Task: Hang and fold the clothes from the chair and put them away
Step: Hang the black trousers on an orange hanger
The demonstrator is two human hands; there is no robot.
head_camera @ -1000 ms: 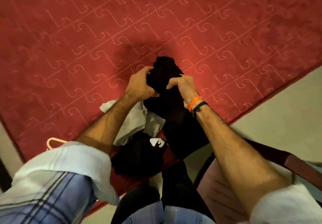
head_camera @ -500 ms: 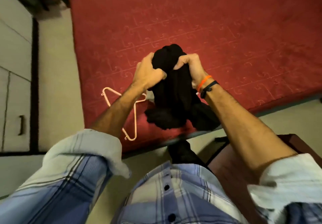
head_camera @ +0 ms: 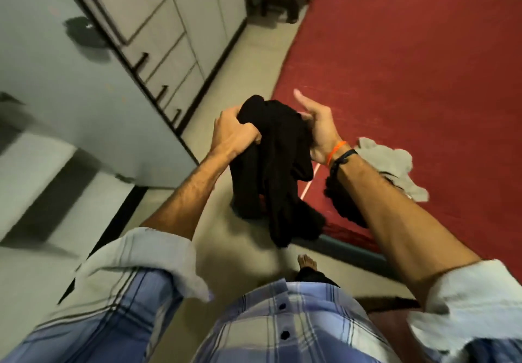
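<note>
**Item in hand: one black garment, bundled, en route to storage**

1. Bunched black fabric garment [head_camera: 271,162]. Held in mid-air above the pale floor, between the red bed and the grey cupboard. Gathered rather than spread flat, with its loose ends hanging down toward the floor; probably kept compact so that it can be carried in one piece.

2. Left hand [head_camera: 234,133]. Fingers curled tightly round the upper left part of the bundle, a full clenching grip. It takes the weight from the top, which would explain why the rest of the cloth drapes freely.

3. Right hand [head_camera: 319,130]. Fingers straight and spread, thumb raised; the palm lies against the right flank of the bundle, steadying it without closing on it. An orange band and a dark band sit on the wrist.

4. Red patterned bed cover [head_camera: 409,80]. To the right. It serves as the sorting surface: a crumpled grey cloth [head_camera: 392,162] lies on it near the edge, and beside that another dark fabric heap [head_camera: 339,201], partly hidden by the right forearm. Both are judged still to be dealt with.

5. Tall grey cupboard with dark bar handles [head_camera: 158,60]. To the left, one door standing ajar toward the camera; the likely destination for the bundle.

6. Dark wooden chair edge [head_camera: 389,317]. Bottom right, mostly out of view.
</note>
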